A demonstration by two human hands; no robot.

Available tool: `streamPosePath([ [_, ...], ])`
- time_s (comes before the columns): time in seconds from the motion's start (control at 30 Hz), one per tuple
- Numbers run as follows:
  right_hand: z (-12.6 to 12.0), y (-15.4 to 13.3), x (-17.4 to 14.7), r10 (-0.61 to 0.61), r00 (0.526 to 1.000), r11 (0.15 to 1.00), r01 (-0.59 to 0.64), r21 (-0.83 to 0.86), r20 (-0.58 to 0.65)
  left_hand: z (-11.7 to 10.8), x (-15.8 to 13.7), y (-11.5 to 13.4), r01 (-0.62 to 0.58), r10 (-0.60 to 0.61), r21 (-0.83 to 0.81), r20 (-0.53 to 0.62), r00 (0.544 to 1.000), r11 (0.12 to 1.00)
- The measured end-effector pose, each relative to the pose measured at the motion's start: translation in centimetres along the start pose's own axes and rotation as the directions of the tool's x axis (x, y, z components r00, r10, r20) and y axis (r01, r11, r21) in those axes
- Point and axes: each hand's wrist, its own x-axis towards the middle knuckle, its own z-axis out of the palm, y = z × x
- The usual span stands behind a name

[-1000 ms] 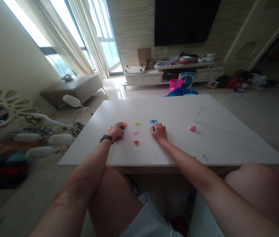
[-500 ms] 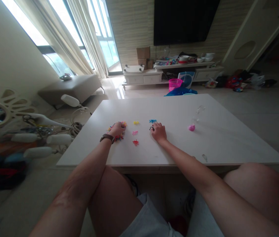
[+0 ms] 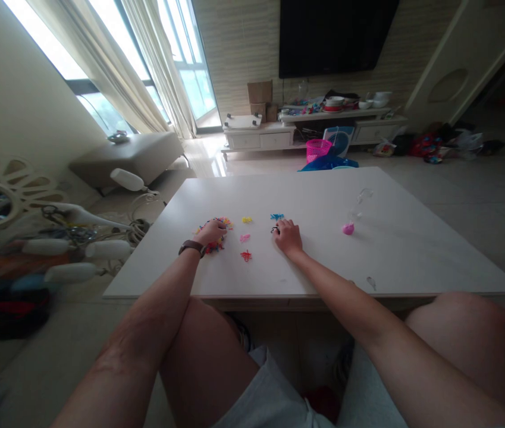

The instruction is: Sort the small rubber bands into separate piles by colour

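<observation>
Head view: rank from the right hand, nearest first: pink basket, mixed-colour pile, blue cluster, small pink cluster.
1. Blue cluster: just beyond the right hand.
2. Small pink cluster: to its left, in the middle of the small column.
3. Mixed-colour pile: farther left, partly under the left hand.
4. Pink basket: past the table's far edge.
</observation>
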Motion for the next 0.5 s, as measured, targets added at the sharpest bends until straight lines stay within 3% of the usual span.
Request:
streamPosePath([
  [0.3, -0.2, -0.1, -0.1, 0.008, 1.000, 1.000, -0.008, 0.000, 0.006, 0.1, 0.1, -0.6, -0.038, 0.035, 0.074, 0.040, 0.999, 0.997],
  [0.5, -0.2, -0.2, -0.2, -0.006, 1.000, 1.000, 0.006, -0.006, -0.016, 0.6, 0.8, -0.8, -0.235, 0.230, 0.011, 0.157, 0.960, 0.972],
])
